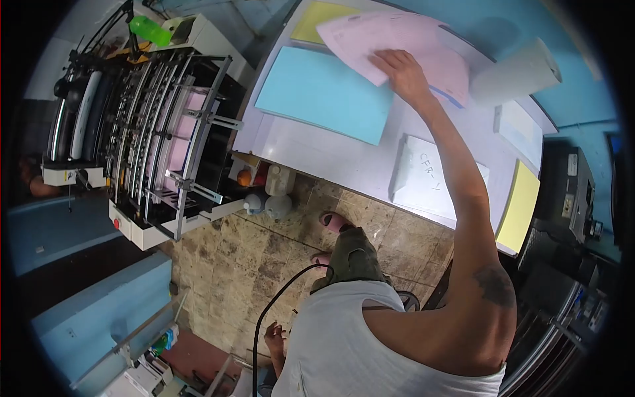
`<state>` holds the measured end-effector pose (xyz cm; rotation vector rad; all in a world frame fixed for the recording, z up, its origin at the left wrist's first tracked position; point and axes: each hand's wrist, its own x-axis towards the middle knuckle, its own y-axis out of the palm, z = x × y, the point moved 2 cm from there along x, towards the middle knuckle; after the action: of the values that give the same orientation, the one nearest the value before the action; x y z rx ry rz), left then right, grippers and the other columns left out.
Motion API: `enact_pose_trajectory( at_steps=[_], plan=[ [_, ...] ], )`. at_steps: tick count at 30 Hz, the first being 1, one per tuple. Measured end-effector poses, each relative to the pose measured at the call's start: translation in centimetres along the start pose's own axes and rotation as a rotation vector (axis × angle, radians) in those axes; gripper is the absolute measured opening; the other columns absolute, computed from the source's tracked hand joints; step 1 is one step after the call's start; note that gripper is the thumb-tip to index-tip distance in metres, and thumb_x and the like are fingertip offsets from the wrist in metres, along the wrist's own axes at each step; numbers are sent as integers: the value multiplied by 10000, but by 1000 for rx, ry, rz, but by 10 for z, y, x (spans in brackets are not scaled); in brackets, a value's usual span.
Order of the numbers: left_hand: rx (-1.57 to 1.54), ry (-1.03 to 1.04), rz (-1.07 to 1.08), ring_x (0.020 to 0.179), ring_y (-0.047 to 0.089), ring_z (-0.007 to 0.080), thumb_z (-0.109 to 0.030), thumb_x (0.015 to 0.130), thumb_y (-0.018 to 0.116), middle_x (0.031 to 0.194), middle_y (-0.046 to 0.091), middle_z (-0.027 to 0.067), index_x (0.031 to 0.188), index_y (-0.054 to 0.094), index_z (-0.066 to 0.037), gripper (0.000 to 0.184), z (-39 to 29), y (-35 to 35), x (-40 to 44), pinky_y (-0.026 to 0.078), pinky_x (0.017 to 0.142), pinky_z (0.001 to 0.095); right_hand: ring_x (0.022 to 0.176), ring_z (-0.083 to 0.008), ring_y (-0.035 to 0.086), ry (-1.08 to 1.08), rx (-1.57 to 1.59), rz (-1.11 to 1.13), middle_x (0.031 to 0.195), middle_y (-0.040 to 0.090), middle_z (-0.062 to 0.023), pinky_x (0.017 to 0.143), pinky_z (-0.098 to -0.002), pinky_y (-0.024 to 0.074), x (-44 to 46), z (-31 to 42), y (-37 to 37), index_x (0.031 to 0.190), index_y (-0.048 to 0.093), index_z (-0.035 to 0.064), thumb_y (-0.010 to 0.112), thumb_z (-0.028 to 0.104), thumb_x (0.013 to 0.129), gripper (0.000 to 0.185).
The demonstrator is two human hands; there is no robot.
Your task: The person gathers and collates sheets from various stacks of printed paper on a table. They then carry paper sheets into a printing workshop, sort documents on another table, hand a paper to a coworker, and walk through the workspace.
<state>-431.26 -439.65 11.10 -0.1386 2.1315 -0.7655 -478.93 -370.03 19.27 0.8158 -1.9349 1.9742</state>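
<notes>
My right hand [403,74] reaches over the table to the near edge of a pink paper stack [403,33]. Its fingers are bent over the top sheets, and the thumb is hidden. The pink sheets bow upward, and a blue edge shows beneath their right end. Left of them and nearer to me lies a light-blue paper stack [324,92]. Low beside my body hangs my left hand [274,339], its fingers loosely apart with nothing visible in them.
A printing or feeding machine [165,139] with pink paper stands left. The white table [317,155] bears a marked white packet [423,175], yellow paper [519,208] and a white roll [519,73]. Plastic jugs [279,180] stand on the floor. A black cable [264,317] runs beside me.
</notes>
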Motion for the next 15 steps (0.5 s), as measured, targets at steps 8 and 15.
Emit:
enact_pose_trajectory(
  at_steps=[8,15],
  plan=[
    [156,81,37,798,718,249,-131,862,673,1004,711,194,1150,651,50,341,19,2,-20,572,707,337,1218,-329,542,377,-347,3,1298,596,-163,1008,-445,452,-122,-118,-2,1227,672,135,722,15,669,573],
    [54,-5,34,791,718,233,-122,873,660,1003,717,173,1198,635,8,351,-18,-1,-5,560,630,339,938,-300,564,1800,1089,-844,1061,599,-151,735,-476,519,-254,-138,49,1289,555,98,668,513,868,602]
  ],
)
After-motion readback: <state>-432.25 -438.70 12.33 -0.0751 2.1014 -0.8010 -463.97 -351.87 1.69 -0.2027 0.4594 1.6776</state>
